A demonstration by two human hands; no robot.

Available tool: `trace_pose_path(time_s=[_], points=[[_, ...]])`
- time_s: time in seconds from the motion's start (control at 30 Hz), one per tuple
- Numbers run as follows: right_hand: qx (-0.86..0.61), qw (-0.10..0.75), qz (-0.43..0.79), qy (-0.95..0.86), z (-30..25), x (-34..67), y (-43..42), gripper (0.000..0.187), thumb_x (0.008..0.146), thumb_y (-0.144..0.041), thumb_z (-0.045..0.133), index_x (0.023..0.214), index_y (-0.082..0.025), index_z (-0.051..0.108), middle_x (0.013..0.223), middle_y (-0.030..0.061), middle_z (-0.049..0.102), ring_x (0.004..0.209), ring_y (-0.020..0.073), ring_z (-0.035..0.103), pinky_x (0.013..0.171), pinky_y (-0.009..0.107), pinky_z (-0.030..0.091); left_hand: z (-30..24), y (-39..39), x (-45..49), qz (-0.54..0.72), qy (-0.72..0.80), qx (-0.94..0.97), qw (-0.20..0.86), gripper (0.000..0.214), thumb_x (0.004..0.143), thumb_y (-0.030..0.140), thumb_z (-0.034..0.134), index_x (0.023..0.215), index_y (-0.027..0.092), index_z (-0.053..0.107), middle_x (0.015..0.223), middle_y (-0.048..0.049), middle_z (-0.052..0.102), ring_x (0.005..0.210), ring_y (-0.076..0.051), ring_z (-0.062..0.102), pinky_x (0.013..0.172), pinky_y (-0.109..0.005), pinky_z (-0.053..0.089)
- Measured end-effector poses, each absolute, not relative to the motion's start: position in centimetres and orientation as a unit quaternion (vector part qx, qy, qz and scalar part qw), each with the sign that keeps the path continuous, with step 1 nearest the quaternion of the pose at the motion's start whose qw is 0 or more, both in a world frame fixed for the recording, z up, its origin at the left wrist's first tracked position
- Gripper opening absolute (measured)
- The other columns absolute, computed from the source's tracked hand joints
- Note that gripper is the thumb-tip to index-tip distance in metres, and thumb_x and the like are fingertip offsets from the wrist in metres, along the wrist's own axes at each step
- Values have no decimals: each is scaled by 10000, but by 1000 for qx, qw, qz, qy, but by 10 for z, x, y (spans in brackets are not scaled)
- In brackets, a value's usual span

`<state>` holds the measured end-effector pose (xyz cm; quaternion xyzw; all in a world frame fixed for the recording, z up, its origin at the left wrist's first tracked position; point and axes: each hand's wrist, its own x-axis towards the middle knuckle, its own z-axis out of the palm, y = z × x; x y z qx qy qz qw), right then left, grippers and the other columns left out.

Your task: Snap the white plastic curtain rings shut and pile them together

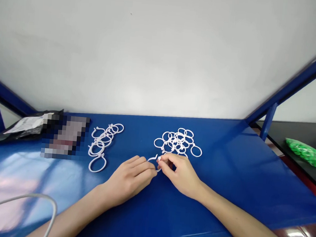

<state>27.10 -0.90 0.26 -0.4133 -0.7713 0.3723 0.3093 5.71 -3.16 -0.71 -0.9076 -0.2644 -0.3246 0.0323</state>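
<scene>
1. The left hand (131, 176) is gripping one side of a white ring (151, 158), fingers bent nearly closed.
2. The right hand (181, 174) is pinching the ring's other end between thumb and fingertips.
3. The ring is standing open between both hands, over the blue table (226, 157).
4. Loose rings (177, 138) are lying piled beyond the right hand; linked-looking rings (101, 141) are lying beyond the left.

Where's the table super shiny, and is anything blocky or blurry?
Head view: pale glare washes the near left of the blue tabletop; head view: square blocks hide a flat item beside the black plastic package; head view: left hand and right hand look fairly sharp.
</scene>
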Motion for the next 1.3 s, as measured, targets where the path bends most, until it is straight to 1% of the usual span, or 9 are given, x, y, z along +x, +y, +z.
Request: trace_pose_path(time_s=[0.1,0.2,0.33,0.5,0.77,0.93,1.03,1.2,1.3], points=[[-408,316,349,-782,0,272,-8,177,998,-238,566,854,-210,664,789,-27,682,676,114,597,643,242,451,-11,-32,57,-410,-341,-846,11,126,945,108,625,1045,183,613,948,-34,687,805,-136,641,747,-252,516],[-387,323,315,-804,-2,273,-9,127,982,-220,594,886,-207,677,792,-21,676,692,120,603,665,246,465,-10,-32,58,-428,-420,-796,-74,128,944,165,650,1067,199,641,974,-25,693,774,-113,657,712,-214,531],[-356,318,269,-836,-5,274,-9,108,985,-222,605,921,-198,689,803,-2,692,738,142,626,704,267,483,-12,-30,60,-398,-455,-759,-241,77,956,211,652,990,244,713,897,23,742,739,-105,681,686,-200,540],[-342,308,243,-854,-7,275,-11,192,1050,-276,530,980,-199,691,873,19,713,785,149,647,722,270,497,-15,-29,61,-421,-450,-715,-331,65,925,255,700,895,236,754,870,9,766,766,-129,713,699,-218,555],[-296,278,207,-890,-3,279,-15,240,1068,-194,431,970,-171,649,865,28,664,714,136,602,637,252,457,-11,-39,65,-443,-392,-738,-325,100,915,179,705,825,210,736,792,2,738,699,-106,690,660,-197,538],[-267,217,221,-913,-9,278,-16,243,1002,-95,402,946,-173,626,836,29,628,690,153,576,626,268,463,-13,-46,77,-455,-365,-780,-227,130,904,136,675,789,191,697,671,10,650,636,-114,606,594,-215,492],[-303,250,266,-880,-8,273,-16,233,1042,-160,410,941,-184,619,851,29,631,717,150,597,658,265,487,-6,-45,75,-457,-406,-762,-214,123,914,163,657,795,187,678,689,11,652,626,-110,612,588,-213,493],[-360,333,249,-835,-2,273,-9,212,1062,-258,484,941,-214,651,849,21,673,770,158,640,731,281,513,1,-37,64,-446,-452,-701,-324,59,916,252,673,913,198,697,830,-3,739,727,-128,698,694,-236,573],[-347,352,236,-837,-5,277,-6,193,1059,-271,503,974,-213,667,878,33,688,794,162,654,748,286,525,-4,-36,65,-427,-457,-701,-342,60,901,258,691,901,210,726,830,6,759,705,-123,698,688,-234,573]])
